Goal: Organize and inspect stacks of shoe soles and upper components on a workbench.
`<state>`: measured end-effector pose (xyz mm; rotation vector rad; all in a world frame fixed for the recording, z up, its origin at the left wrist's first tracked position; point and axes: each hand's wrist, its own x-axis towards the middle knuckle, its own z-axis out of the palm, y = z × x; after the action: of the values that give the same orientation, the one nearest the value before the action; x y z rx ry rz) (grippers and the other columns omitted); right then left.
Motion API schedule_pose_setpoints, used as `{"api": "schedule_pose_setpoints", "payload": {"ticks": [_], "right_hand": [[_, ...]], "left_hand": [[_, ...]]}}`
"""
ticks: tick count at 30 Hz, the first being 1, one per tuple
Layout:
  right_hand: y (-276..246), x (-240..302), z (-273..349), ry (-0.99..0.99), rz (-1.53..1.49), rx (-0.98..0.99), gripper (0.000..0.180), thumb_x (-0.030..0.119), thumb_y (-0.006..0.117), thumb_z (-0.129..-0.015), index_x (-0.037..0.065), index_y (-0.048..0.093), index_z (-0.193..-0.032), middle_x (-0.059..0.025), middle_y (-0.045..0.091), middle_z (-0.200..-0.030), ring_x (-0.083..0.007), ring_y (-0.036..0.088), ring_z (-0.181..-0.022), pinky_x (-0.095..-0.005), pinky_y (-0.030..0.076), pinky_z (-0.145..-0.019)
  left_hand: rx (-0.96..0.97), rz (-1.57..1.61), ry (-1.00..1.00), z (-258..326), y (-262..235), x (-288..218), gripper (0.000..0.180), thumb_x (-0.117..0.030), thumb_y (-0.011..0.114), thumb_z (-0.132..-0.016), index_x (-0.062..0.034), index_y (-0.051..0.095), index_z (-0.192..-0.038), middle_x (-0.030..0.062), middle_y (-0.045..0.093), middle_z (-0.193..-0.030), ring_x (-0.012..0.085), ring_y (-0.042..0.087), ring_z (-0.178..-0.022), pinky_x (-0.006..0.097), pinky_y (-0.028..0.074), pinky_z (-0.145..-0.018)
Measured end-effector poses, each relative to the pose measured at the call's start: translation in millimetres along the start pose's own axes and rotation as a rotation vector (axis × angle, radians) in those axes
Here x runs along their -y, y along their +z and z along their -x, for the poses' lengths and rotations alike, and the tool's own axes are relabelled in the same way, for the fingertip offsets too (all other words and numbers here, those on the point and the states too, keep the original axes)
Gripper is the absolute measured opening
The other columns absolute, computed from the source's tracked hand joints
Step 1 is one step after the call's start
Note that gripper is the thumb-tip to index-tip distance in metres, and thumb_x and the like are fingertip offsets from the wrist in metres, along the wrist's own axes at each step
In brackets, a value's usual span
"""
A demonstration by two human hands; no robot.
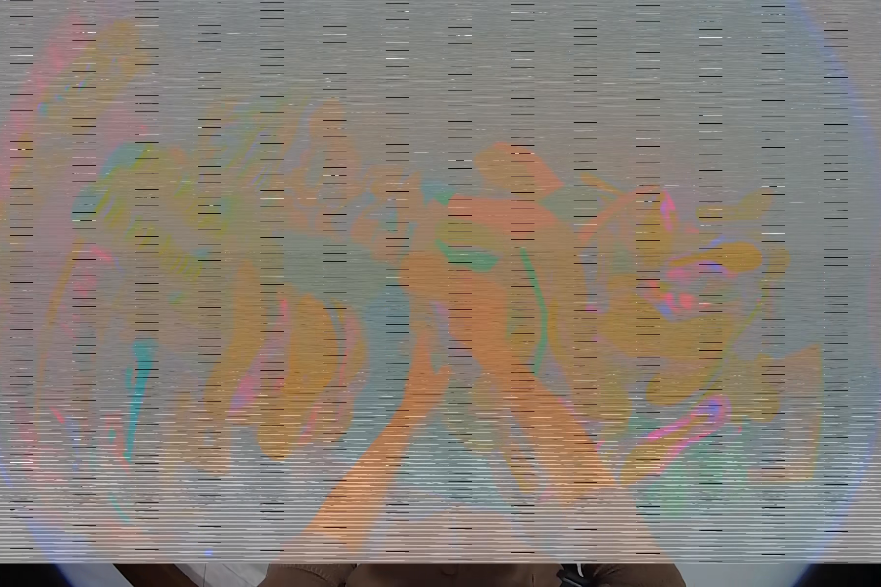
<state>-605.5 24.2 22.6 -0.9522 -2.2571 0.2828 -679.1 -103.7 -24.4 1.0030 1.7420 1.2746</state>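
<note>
One salmon-toned shape (507, 220) lies at the middle of the view, just beyond the hands, with a smaller green patch (468, 256) along its near edge; heavy banding and false colour hide what either of them is. The right hand (468, 298) reaches up to that green patch, its fingers seeming to curl toward the left, and it overlaps or touches the near side of the pair; which of these, I cannot tell. The left hand (424, 367) is just below and to the left, close against the right one. How far either grip is open, and whether it has hold of anything, cannot be made out.

Farther out, several long, rounded ochre shapes (308, 391) lie side by side to the left, with a thin teal strip (140, 391) beyond them and a mottled yellowish heap (152, 215) farther off. To the right is a jumbled cluster (695, 269), with a long pink-edged piece (675, 440) nearer the person.

As for progress, the central pair looks to be in mid-handling, judging by how closely the hands gather there. Nothing shows as plainly finished, and whether the outlying pieces are done or waiting cannot be judged.
</note>
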Motion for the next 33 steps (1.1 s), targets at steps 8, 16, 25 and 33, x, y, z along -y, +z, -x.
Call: {"api": "schedule_pose_setpoints", "payload": {"ticks": [8,16,25,33], "right_hand": [[-65,-14,-102,0.041,0.165,-0.279,0.076,0.035,0.067,-0.075,-0.003,0.031,-0.131,-0.0215,0.048,-0.112,-0.0372,0.046,-0.104,-0.0454,0.036,-0.091],[-54,-25,-90,-0.015,0.361,-0.297,0.075,0.042,0.063,-0.079,-0.003,0.033,-0.132,-0.0243,0.045,-0.116,-0.0380,0.044,-0.108,-0.0455,0.039,-0.088],[-98,19,46,0.105,0.004,0.469,0.064,0.038,0.069,-0.071,0.007,0.048,-0.123,-0.0268,0.041,-0.123,-0.0409,0.041,-0.114,-0.0493,0.036,-0.095],[-72,15,116,-0.018,0.266,0.307,0.072,0.018,0.079,-0.050,0.017,0.054,-0.118,-0.0199,0.042,-0.124,-0.0412,0.037,-0.118,-0.0488,0.033,-0.100]], "left_hand": [[0.062,-0.120,0.079,-19,0,6,0.070,-0.004,0.056,-0.072,0.0028,0.025,-0.135,0.0268,0.038,-0.130,0.0371,0.036,-0.124,0.038,0.028,-0.104],[0.138,-0.271,0.151,-26,-5,-2,0.071,-0.007,0.057,-0.073,0.0039,0.024,-0.135,0.0250,0.032,-0.136,0.0371,0.031,-0.128,0.037,0.027,-0.106],[0.113,-0.033,0.009,-7,11,25,0.080,-0.017,0.058,-0.076,0.0062,0.015,-0.138,0.0301,0.020,-0.141,0.0393,0.022,-0.132,0.037,0.020,-0.108],[0.173,-0.141,-0.067,-4,22,8,0.081,-0.020,0.055,-0.077,0.0048,0.011,-0.140,0.0296,0.012,-0.144,0.0356,0.015,-0.136,0.033,0.019,-0.108]]}}
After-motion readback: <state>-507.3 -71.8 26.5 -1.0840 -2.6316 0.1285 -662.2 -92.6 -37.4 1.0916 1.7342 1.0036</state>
